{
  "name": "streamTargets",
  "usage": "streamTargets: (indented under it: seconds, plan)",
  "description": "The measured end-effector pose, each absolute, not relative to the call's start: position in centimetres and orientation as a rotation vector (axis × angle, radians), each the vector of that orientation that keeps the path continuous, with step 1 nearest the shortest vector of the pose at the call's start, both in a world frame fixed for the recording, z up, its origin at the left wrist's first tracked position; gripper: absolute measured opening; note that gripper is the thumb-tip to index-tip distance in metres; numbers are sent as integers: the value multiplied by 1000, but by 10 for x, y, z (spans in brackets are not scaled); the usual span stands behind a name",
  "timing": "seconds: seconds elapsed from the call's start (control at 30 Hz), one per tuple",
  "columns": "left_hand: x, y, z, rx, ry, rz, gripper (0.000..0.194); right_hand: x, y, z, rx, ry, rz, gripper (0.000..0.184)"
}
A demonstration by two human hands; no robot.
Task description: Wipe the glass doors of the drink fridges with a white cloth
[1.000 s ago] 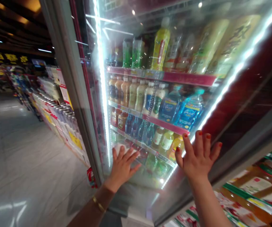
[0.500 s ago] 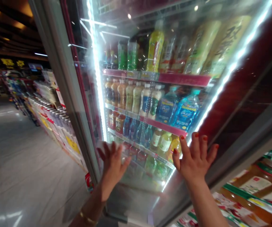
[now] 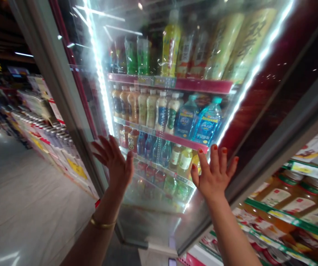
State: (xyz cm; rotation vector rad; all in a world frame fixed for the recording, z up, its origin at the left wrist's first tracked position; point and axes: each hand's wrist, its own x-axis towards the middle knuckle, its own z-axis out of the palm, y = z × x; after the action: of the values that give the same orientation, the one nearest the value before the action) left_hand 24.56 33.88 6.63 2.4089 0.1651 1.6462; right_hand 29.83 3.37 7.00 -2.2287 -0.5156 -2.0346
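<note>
Glass door [image 3: 155,142] is centred; left hand [image 3: 114,164] at eight o'clock and right hand [image 3: 213,179] at four are held spread, nothing gripped, contact unclear. Bottles [image 3: 151,111] are ranked behind, presumably for display.

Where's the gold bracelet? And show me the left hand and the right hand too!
Bracelet [image 3: 102,225]: head view, front of the band.
Left hand [image 3: 117,164]: head view, middle of the hand.
Right hand [image 3: 213,180]: head view, back of the hand.
</note>
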Motion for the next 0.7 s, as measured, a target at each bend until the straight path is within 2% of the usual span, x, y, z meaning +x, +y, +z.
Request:
streamTargets:
  seconds: [0.07,0.17,0.23,0.33,0.37,0.47,0.63,0.7]
  plan:
    - [253,316,73,2490,-4,1613,85,298,34,71,-2218,-517,-2041,86]
    - [247,290,34,2629,-412,1626,71,297,35,72,-2209,-532,-2040,86]
    - [236,298,13,2672,-383,1567,65,296,35,72,-2226,-539,-2016,85]
    - [228,326,45,2565,-7,1508,79,294,37,74,-2240,-528,-2013,82]
    - [230,330,67,2483,32,1520,86,294,37,75,-2247,-519,-2018,80]
    - [241,314,111,2453,11,1515,91,293,38,77,-2269,-507,-2023,73]
    - [229,295,71,2684,-230,1112,78,292,37,78,-2312,-508,-1998,67]
    - [217,309,76,2610,-75,1210,93,292,37,79,-2331,-504,-1985,64]
